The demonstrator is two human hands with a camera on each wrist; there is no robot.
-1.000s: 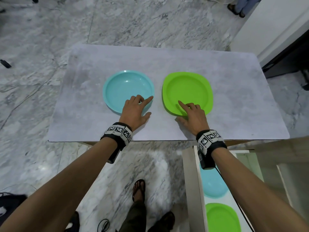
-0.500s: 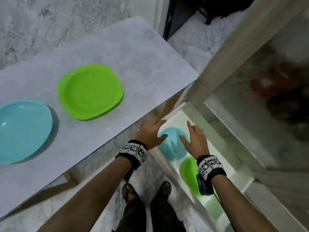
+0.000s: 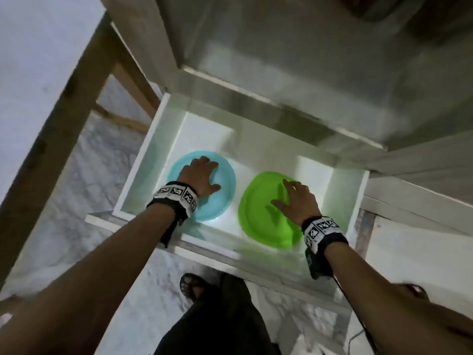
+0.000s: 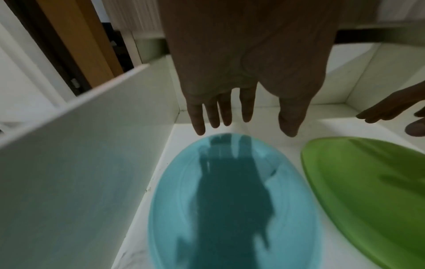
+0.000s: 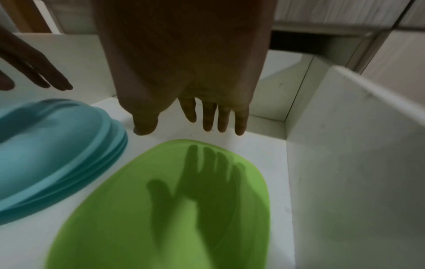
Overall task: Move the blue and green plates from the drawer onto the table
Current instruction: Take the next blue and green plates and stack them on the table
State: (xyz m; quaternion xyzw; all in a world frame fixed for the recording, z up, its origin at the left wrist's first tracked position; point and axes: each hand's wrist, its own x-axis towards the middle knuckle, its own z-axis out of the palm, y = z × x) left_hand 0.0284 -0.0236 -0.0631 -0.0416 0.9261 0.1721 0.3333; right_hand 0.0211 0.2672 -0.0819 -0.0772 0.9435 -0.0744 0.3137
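A white drawer [image 3: 143, 170] stands pulled out below me. A blue plate [image 3: 225, 198] lies in its left half, and the right wrist view shows it as the top of a small blue stack [image 5: 52, 149]. In the right half lies a green plate [image 3: 261, 226]. My left hand [image 3: 208, 174] hovers over the blue plate [image 4: 230, 200], fingers straight and spread, casting a shadow on it. Likewise, my right hand [image 3: 286, 194] hangs flat over the green plate [image 5: 161, 209], holding nothing. In the wrist views, neither the left hand [image 4: 248, 127] nor the right hand [image 5: 181, 130] touches a plate.
The drawer's walls [image 4: 80, 163] [image 5: 345, 145] close in on both outer sides. The grey cabinet top [image 3: 281, 60] overhangs the drawer's back. The table's edge [image 3: 38, 60] and a wooden leg [image 3: 76, 98] are at the upper left. My sandalled foot [image 3: 194, 285] stands on marble floor.
Both hands left the blue and green plates lying on the table, swung right and went down into the drawer. They now hover over the plates there. The head view turned from table to drawer.
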